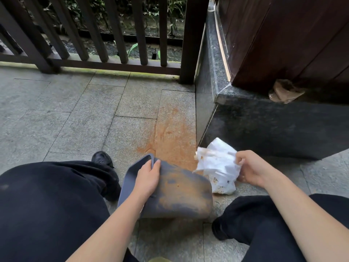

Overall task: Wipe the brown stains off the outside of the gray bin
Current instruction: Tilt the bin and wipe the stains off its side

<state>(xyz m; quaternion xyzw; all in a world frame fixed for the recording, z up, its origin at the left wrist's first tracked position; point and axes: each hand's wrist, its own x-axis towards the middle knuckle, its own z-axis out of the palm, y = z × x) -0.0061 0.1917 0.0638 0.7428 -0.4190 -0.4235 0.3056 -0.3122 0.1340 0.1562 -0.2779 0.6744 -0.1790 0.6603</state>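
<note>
Two hands are busy; the left hand (148,178) grips the rim of the gray bin (170,191), which lies tipped on its side on the stone floor (75,120) between the person's knees; brown stains (181,186) cover its outside; the right hand (255,169) pinches a crumpled white wipe (217,161), maybe paper, just beside the bin.
</note>
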